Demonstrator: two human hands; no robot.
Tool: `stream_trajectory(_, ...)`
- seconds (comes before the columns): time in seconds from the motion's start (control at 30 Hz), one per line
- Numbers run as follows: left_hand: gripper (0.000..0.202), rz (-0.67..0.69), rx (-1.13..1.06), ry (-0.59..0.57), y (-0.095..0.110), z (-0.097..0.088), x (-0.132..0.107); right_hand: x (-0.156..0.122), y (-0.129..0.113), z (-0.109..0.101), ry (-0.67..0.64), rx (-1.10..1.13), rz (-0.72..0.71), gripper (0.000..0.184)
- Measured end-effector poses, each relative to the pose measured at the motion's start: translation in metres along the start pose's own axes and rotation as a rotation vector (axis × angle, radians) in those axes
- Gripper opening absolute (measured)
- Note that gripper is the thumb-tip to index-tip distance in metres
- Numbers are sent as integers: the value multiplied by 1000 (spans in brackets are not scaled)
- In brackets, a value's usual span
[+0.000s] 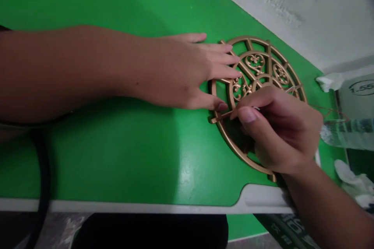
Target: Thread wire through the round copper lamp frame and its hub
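A round gold-coloured openwork ornament (269,71) with rings, spokes and curled scrollwork lies flat on the green table. My left hand (189,68) reaches in from the left, palm down. Its fingers are stretched out and spread, with the fingertips on the ornament's left side. Over the lower middle of the ornament, my right hand (283,128) is closed in a pinch, thumb against forefinger. A small silvery bit shows beside the thumb, but the thing in the pinch is mostly hidden. The right hand covers part of the ornament's centre and lower right.
The green tabletop (122,159) has a raised pale front edge (140,207). A clear plastic bottle (347,132) lies at the right, near crumpled white tissue (330,81) and more tissue (353,181). A pale wall (309,15) borders the far side. A dark cable (43,171) hangs at lower left.
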State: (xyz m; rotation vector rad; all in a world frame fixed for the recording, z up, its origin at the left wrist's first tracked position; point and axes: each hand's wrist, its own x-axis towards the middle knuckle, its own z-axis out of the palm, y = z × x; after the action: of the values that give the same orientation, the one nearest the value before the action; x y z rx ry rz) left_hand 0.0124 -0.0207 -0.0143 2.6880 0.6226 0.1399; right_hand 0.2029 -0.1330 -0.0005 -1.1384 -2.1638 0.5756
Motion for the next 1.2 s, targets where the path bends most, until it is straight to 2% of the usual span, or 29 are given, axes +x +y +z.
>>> stream_trajectory(0.1, 69, -7, 1, -6, 1, -1, -1, 1, 1, 0, 12, -20, 46, 10)
stream_trajectory(0.23, 68, -12, -20, -4, 2, -1, -1, 4, 0, -1, -50, -144, -84, 8)
stream_trajectory(0.33, 68, -7, -38, 3, 2, -1, 0, 6, -1, -2, -108, -159, -96, 10)
stream_trajectory(0.43, 67, -5, -23, 0, 2, 0, 0, 5, 0, -6, -115, -57, -51, 12)
stream_trajectory(0.6, 70, -16, -35, 10, 0, 1, 1, -2, 0, -15, 88, 10, 41, 2)
stream_trajectory(0.8, 75, -18, -32, 10, -3, 0, -1, -3, -5, -20, -63, 21, 159, 17)
stream_trajectory(1.0, 71, -13, -83, 48, -2, 1, -1, 1, -5, -17, -109, -28, 133, 3)
stream_trajectory(1.2, 71, 20, 18, 36, 0, 1, -4, 0, 0, -11, -38, -16, 38, 7)
